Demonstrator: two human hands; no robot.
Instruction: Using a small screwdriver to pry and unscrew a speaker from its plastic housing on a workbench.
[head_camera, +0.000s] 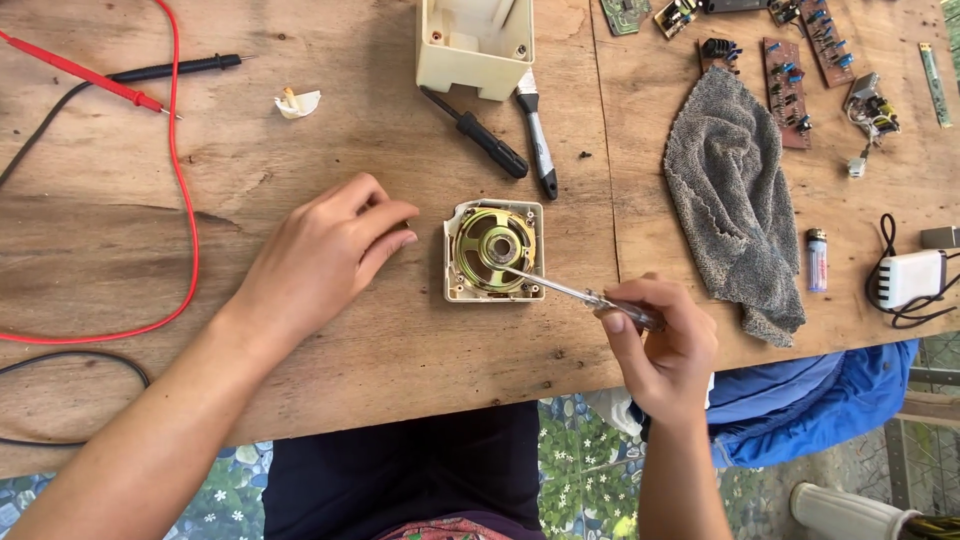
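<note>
Soft, even daylight falls across the wooden tabletop (300, 330), bright but without harsh glare. Shadows are short and faint, lying just beneath the hands and the small tools. Everything looks sharp throughout; the table's edges bow slightly toward the corners from the wide lens.

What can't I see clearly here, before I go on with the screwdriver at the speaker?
Head view only:
- Screwdriver tip: too small to tell whether it sits on a screw of the speaker.
- Handle: wrapped by right hand.
- Left hand fingertips: curled under.
- Cream housing: cut by the top edge.
</note>
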